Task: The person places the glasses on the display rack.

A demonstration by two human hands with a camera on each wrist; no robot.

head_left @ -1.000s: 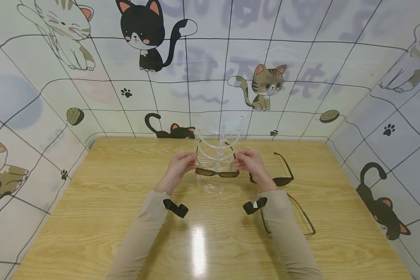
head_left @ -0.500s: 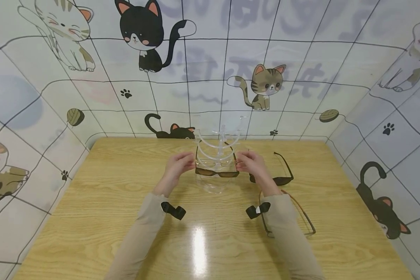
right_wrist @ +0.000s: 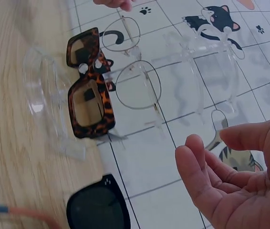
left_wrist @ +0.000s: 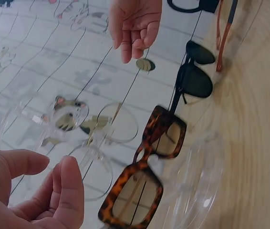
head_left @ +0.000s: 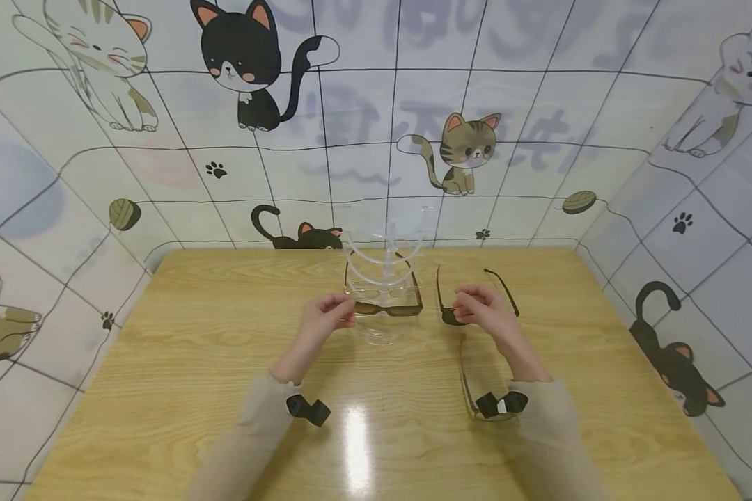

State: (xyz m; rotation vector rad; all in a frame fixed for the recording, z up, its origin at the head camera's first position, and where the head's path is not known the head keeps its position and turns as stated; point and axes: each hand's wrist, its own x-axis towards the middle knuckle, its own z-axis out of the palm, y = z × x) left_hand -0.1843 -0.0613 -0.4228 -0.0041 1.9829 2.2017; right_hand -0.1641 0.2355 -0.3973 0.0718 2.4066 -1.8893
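A clear acrylic glasses stand [head_left: 386,263] holds tortoiseshell sunglasses [head_left: 391,310] on its lowest tier. Thin wire-rimmed glasses [right_wrist: 160,89] sit on the tier above. My left hand [head_left: 327,314] is at the left side of the tortoiseshell sunglasses; in the left wrist view its thumb and loosely bent fingers stand apart with nothing between them. My right hand [head_left: 487,314] hovers over black sunglasses [head_left: 452,317] on the table, overlapping their right lens in the head view. The right wrist view shows its thumb and fingers apart, holding nothing.
Another pair of glasses [head_left: 466,379] with brownish temples lies nearer me, partly hidden by my right wrist and its camera. The wooden table [head_left: 213,327] ends at a cat-patterned wall sheet [head_left: 363,167] behind and on both sides. The stand's upper tiers hold nothing.
My right hand has left the stand's right side and moved right, over the black sunglasses. My left hand has let go and dropped slightly towards me. Both pairs stay on the stand.
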